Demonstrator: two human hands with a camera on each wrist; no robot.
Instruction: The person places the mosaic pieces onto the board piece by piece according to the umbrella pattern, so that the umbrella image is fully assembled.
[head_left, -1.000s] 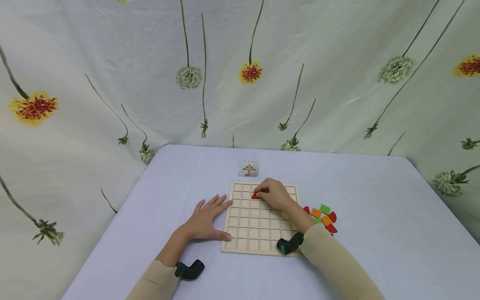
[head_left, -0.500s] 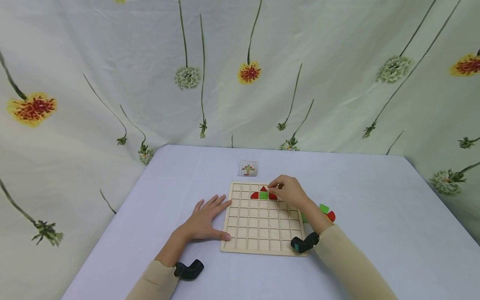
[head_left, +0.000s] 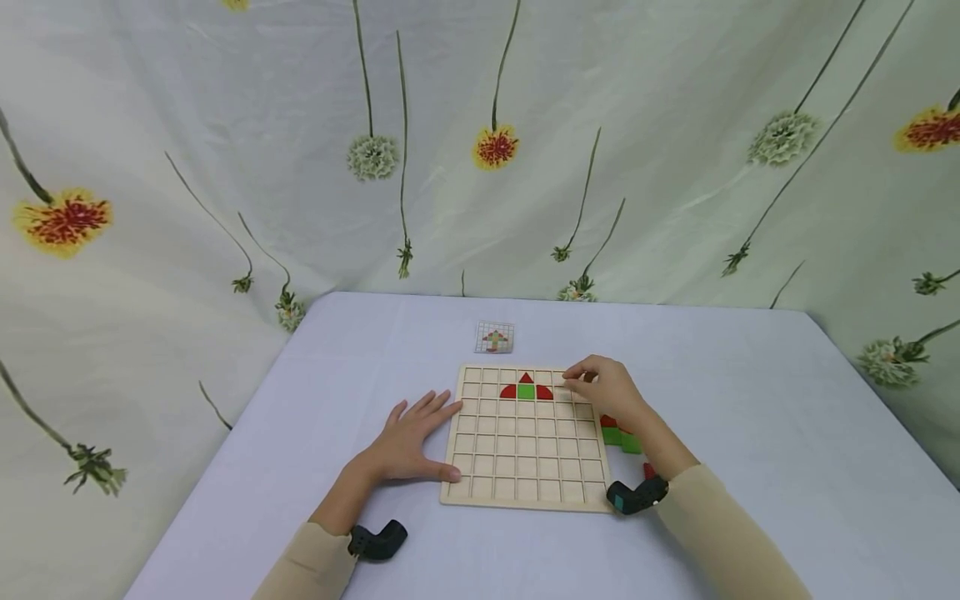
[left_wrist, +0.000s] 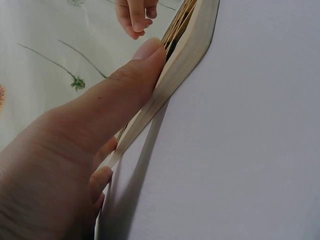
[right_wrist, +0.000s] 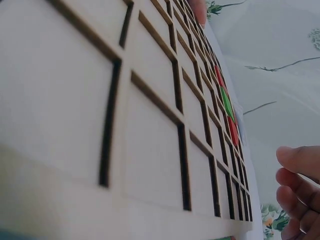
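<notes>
A square wooden grid board (head_left: 517,450) lies on the table. Near its far edge, a red triangle (head_left: 527,378) sits above a green square (head_left: 526,392), flanked by a left red quarter circle (head_left: 509,392) and a right red quarter circle (head_left: 544,392). My left hand (head_left: 408,446) rests with spread fingers along the board's left edge, its thumb (left_wrist: 135,75) on the rim in the left wrist view. Over the far right corner hovers my right hand (head_left: 609,390); its loosely bent fingers (right_wrist: 295,180) show nothing between them in the right wrist view.
Beyond the board lies a small pattern card (head_left: 495,337) with a coloured figure on a grid. Loose green pieces (head_left: 612,436) and red pieces (head_left: 609,422) lie right of the board, partly hidden by my right forearm. A flowered cloth (head_left: 450,208) hangs behind the table.
My right hand has moved right, from the left red quarter circle past the right one to the board's corner, uncovering the pieces in the grid. My left hand has stayed still.
</notes>
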